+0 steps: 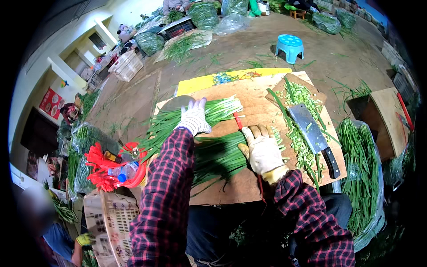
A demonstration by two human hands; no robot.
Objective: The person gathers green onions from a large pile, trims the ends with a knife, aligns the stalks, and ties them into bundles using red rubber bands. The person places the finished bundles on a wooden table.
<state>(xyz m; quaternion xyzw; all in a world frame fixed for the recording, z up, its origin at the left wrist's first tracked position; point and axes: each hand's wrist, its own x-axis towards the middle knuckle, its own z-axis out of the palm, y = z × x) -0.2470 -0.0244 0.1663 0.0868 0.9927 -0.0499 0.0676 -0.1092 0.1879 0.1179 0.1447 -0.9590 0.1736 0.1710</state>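
My left hand (193, 118), in a striped white glove, lies flat with fingers stretched over a loose bundle of long green chives (221, 108), white ends to the right. Nearer to me lies a second chive bundle (220, 155). My right hand (263, 149), in a cream glove with yellowish fingers, rests across its cut ends, fingers out and thumb apart. A red tie strip (238, 120) lies by its fingertips and passes beneath the near bundle. Both bundles sit on a wooden board (262, 103). To the right, a black-handled cleaver (309, 127) rests on chopped stem ends.
A heap of red strips (100, 167) and a plastic bottle (129, 171) stand left of the board. Bagged chives (360, 169) flank it on the right. Beyond are a blue stool (290, 46) and a white crate (126, 66). Another person's gloved hand (86, 239) shows lower left.
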